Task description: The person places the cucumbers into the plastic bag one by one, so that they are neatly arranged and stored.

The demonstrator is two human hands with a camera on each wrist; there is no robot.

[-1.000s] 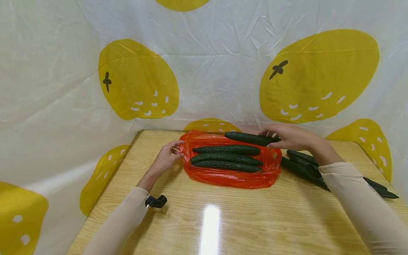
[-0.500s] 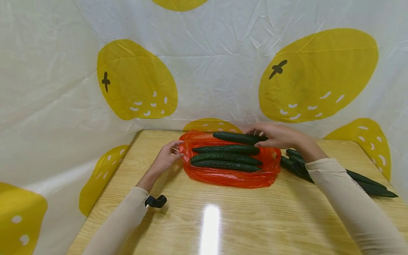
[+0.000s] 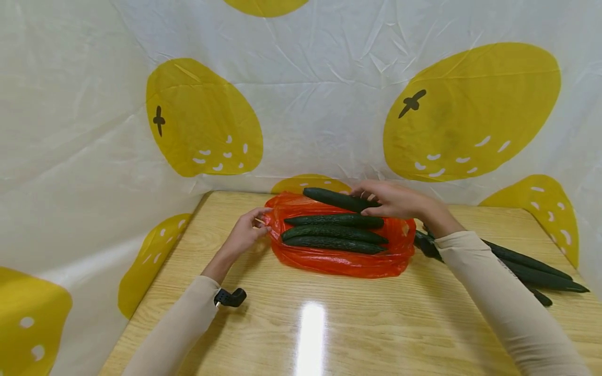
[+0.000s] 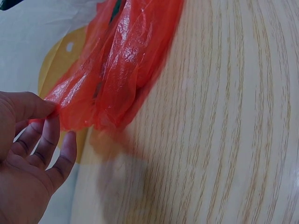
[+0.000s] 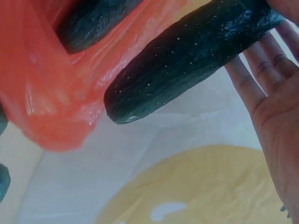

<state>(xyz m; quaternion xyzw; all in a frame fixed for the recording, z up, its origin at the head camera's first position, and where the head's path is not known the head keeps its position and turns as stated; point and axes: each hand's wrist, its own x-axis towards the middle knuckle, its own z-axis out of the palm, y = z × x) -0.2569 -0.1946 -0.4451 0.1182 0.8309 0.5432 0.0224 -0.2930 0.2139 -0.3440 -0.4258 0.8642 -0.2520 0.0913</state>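
Observation:
A red plastic bag (image 3: 338, 263) lies spread on the table with three dark green cucumbers (image 3: 335, 232) side by side in it. My left hand (image 3: 245, 230) pinches the bag's left edge; in the left wrist view thumb and index finger meet on the thin red film (image 4: 74, 107). Over the back of the bag, my right hand (image 3: 392, 199) grips another cucumber (image 3: 329, 197) near its right end. This cucumber is held above the bag's back rim, its left end tilted up. In the right wrist view the bumpy cucumber (image 5: 173, 60) crosses between thumb and fingers.
Several more cucumbers (image 3: 541, 274) lie on the wooden table (image 3: 376, 324) to the right, partly hidden under the right forearm. A white cloth with yellow fruit shapes (image 3: 320, 115) hangs right behind the table and along its left side.
My right hand has carried its cucumber leftward over the back of the bag, and the cucumber's left end has risen. The left hand keeps its place on the bag's edge.

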